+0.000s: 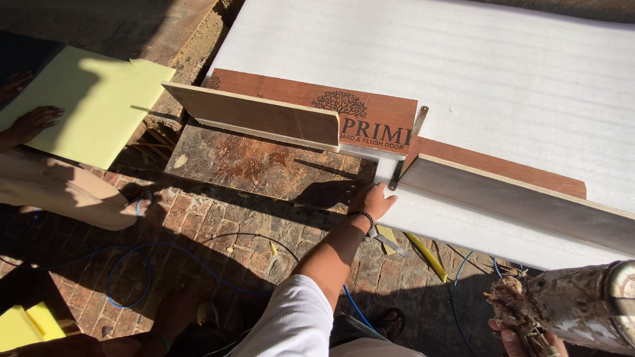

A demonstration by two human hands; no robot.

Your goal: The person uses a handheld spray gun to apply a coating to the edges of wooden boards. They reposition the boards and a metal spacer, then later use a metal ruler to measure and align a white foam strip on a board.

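While the left hand (372, 200) presses spread fingers flat on the white foam sheet (463, 79), which looks light, soft and easily dented, the right hand (522, 338) grips a grimy metal canister (582, 304).

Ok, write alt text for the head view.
The person's left hand presses on a white foam sheet beside upright plywood boards; the right hand grips a grimy metal tool. Another person's hand rests on yellow-green foam.
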